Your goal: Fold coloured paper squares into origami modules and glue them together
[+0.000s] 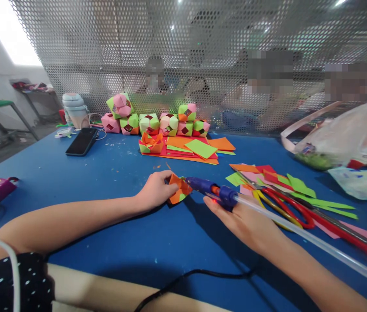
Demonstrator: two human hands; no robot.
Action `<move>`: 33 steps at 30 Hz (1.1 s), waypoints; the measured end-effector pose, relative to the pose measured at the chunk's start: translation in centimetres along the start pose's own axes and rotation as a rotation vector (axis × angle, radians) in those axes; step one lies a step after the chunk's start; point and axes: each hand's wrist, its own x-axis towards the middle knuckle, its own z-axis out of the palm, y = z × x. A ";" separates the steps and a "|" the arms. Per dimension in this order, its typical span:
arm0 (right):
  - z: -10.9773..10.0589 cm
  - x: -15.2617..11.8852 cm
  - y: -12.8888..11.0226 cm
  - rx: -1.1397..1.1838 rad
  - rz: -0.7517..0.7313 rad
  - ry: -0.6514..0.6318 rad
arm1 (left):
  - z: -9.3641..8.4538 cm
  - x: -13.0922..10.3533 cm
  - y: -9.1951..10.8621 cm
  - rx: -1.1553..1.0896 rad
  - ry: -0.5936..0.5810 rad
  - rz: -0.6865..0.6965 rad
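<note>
Pinched in my left hand is a folded orange and green paper piece, held just above the blue table. My right hand grips a dark blue hot glue gun with a small red light lit on it. Its nozzle tip points left and meets the right edge of the paper piece; whether glue is coming out is too small to see. A long clear glue stick sticks out of the gun's back, passing over my right forearm.
Finished folded paper balls line the mesh screen, behind stacked coloured paper. At right lie scissors, paper strips and a plastic bag. A phone and a bottle stand left; a black cord crosses the front edge.
</note>
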 end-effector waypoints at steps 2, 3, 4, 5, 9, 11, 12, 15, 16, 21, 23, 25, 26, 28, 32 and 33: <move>0.0 0.0 0.0 0.005 -0.015 -0.011 | 0.0 0.0 0.0 -0.003 0.000 -0.004; -0.1 0.0 0.0 0.011 -0.023 -0.019 | 0.0 0.0 0.0 -0.003 0.003 -0.003; -0.1 0.1 0.1 0.018 -0.028 -0.023 | 0.0 0.0 0.0 -0.002 0.005 0.000; -0.2 0.1 0.1 0.026 -0.027 -0.026 | 0.0 0.0 -0.1 -0.001 0.004 0.004; -0.3 0.2 0.2 0.027 0.009 -0.021 | 0.0 0.0 -0.1 0.006 0.004 0.009; -0.3 0.2 0.1 0.010 0.015 -0.041 | 0.0 0.0 -0.1 0.005 0.011 0.007; -0.3 0.2 0.1 0.010 0.017 -0.046 | 0.0 0.0 0.0 0.000 0.011 0.006; -0.3 0.2 0.0 0.039 0.030 -0.044 | 0.0 0.0 0.1 -0.020 0.002 -0.008; -0.3 0.2 0.0 0.044 0.036 -0.044 | 0.0 0.0 0.1 -0.027 0.003 -0.014; -1.0 0.3 0.2 0.159 0.138 -0.062 | 0.0 0.0 0.2 -0.110 0.059 -0.055; -1.5 0.6 0.5 0.277 0.206 -0.071 | 0.0 0.1 0.2 -0.168 0.088 -0.081; -1.6 0.9 0.9 0.343 0.251 -0.056 | 0.0 0.1 0.2 -0.233 0.108 -0.107; -1.5 1.1 1.2 0.345 0.261 -0.032 | 0.0 0.1 0.2 -0.266 0.114 -0.119; -0.8 1.7 1.8 0.281 0.247 0.029 | 0.0 0.0 0.3 -0.316 0.117 -0.143; 0.8 2.7 3.2 -0.001 0.198 0.020 | 0.0 -0.4 0.7 -0.353 0.114 -0.181; 1.0 2.7 3.6 -0.052 0.191 -0.010 | 0.1 -0.5 0.9 -0.369 0.110 -0.190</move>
